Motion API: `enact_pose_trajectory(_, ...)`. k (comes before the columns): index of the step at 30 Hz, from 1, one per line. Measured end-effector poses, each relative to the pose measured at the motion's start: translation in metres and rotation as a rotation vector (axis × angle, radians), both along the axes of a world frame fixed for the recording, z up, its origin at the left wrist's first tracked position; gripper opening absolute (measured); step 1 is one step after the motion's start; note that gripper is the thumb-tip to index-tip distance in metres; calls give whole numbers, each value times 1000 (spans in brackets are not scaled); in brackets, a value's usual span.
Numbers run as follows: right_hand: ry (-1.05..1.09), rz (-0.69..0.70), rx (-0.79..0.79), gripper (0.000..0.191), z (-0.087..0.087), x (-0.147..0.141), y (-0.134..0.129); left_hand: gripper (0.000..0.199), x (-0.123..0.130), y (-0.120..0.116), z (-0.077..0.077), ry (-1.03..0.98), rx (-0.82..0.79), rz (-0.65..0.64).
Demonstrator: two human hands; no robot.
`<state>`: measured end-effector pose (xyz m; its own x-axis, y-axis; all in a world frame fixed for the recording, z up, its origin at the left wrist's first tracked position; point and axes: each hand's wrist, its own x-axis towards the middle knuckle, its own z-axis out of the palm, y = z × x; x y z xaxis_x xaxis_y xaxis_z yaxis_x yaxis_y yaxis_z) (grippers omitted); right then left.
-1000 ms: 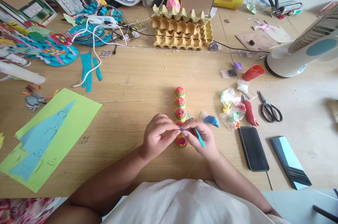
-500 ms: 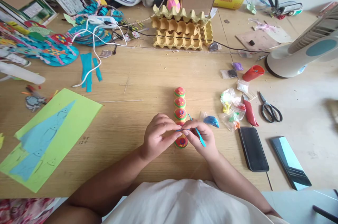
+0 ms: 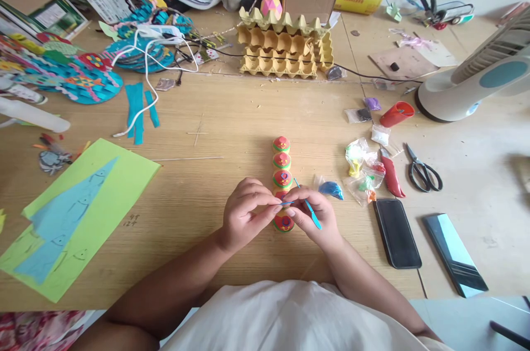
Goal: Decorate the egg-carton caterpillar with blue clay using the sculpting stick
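A thin blue strip is pinched between thumb and forefinger of my left hand. My right hand holds a light-blue plastic tool across its fingers, its thumb and forefinger at the strip's right end. Under and around my fingertips runs a vertical row of red-topped pieces with green and yellow edges. The top piece and the one below it are in full view. The middle piece and the lowest bear blue curls. My fingers partly cover the piece between them.
Right of my hands lie blue clay, small clay bags, a red-handled knife, scissors and two phones. A green sheet lies left, egg cartons behind, a white fan at back right.
The fingertips of my two hands have parted slightly, and more of the thin blue strip shows between them. The row of red pieces has stayed in place.
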<state>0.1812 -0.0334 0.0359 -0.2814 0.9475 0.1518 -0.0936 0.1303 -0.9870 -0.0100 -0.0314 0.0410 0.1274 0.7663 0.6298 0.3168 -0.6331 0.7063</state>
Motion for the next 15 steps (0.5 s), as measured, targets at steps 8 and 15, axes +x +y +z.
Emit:
enact_pose_trajectory(8,-23,-19,46,13,2,-1,1,5,0,0,2,8,-22,-14)
enact_pose_trajectory(15,-28,-24,41,15,0,-1,1,17,-1,0,-1,-3,-46,-51)
